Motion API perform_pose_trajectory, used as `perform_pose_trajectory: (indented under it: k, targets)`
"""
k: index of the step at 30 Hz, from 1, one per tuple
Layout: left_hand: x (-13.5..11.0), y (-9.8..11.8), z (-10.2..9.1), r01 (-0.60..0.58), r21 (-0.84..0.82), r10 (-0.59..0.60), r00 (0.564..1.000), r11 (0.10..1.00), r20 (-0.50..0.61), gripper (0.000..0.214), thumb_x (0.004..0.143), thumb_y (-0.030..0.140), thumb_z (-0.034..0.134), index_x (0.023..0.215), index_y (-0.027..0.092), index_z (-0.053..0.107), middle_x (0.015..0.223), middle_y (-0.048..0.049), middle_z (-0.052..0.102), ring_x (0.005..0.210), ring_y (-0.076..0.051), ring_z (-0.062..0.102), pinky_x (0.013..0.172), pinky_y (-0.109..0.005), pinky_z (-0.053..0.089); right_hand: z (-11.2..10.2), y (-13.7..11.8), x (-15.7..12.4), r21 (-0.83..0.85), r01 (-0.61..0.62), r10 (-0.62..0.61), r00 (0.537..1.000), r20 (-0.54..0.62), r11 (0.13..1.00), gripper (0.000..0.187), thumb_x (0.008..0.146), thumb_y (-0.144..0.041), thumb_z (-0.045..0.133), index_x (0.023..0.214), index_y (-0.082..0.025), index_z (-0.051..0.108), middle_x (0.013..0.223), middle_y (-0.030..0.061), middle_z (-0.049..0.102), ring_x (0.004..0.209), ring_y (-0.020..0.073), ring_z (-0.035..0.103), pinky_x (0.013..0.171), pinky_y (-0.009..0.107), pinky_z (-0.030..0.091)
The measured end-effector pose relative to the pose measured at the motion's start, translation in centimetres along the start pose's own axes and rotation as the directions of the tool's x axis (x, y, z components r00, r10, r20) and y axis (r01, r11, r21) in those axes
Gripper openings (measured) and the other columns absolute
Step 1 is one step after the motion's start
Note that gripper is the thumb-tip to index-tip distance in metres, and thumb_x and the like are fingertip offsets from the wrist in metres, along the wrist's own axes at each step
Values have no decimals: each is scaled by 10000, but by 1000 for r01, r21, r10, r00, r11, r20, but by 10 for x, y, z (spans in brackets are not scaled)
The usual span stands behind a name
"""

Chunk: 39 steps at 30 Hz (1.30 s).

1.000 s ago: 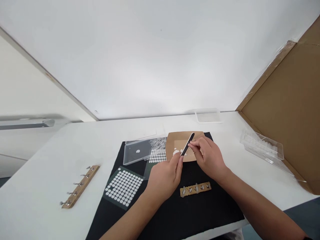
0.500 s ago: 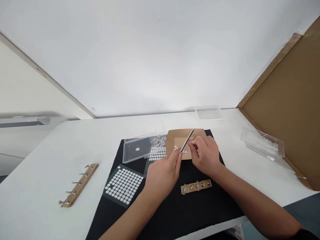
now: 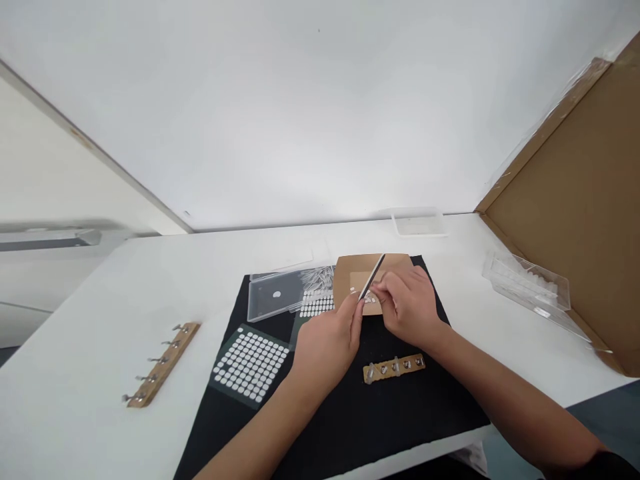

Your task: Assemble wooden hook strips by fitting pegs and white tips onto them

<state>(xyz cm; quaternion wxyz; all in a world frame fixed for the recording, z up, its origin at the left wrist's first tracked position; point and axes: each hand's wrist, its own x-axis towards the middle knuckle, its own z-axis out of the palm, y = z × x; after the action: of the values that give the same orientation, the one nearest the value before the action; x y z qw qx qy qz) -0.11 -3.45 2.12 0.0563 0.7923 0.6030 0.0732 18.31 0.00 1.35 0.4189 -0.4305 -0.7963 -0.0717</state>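
Over a black mat (image 3: 380,420), my right hand (image 3: 407,305) pinches a thin dark file (image 3: 373,275) that slants up to the right. My left hand (image 3: 327,345) is closed just below the file's lower end, its fingertips pinching something small and pale that I cannot make out. Both hands hover above a brown card envelope (image 3: 350,277). In front of them on the mat lies a short wooden strip (image 3: 395,368) with small clear pieces standing on it.
A sheet of white dots (image 3: 249,365) and a clear plastic box (image 3: 280,295) lie at the mat's left. A longer wooden strip with metal pegs (image 3: 161,363) rests on the white table. Clear trays (image 3: 527,287) and a cardboard panel (image 3: 580,200) stand at right.
The file has tilted and its tip has shifted slightly left and down as my right hand moved it against what my left fingers pinch. Both hands stayed above the envelope.
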Motion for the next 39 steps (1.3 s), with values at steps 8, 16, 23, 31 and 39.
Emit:
perform_pose_trajectory:
  k: [8,16,23,31,39]
  targets:
    - [0,0,1,1,-23,-1,1000,1000,6,363,1131,361,354,1077,213,681,685,-61,718,611,-242,706,528,-268,253,0,-3,1,-6,-4,4,1000,4,1000,291,1076,-204,554,799,-242,473,679,-18,626,604,168,539,671,376,300]
    - [1,-1,-1,17,-28,-16,999,999,36,344,1132,346,365,1071,217,678,693,-56,715,622,-244,702,536,-280,213,-1,-6,3,12,22,-22,1000,15,1000,295,1075,-202,555,797,-236,463,692,-24,644,603,159,544,683,375,300]
    - [1,-1,-2,32,-45,-29,997,998,65,337,1135,342,367,1059,221,672,721,-59,728,650,-257,710,549,-286,225,-1,-4,5,-2,47,-47,999,13,999,284,1060,-186,564,800,-235,462,688,-25,632,599,162,539,686,374,286]
    - [2,3,-6,68,-37,-62,988,997,141,361,1150,337,331,1102,212,666,766,-60,741,703,-257,720,564,-294,223,1,-1,4,-28,37,-37,999,8,999,267,1052,-179,566,798,-218,492,720,-23,667,627,143,559,715,358,286]
    - [2,2,-6,86,-47,-77,983,995,165,354,1155,332,325,1116,215,657,792,-59,746,730,-265,723,578,-294,210,0,-4,6,-60,22,-23,1000,-16,998,298,1082,-210,549,787,-212,512,687,-25,651,622,134,548,721,355,277]
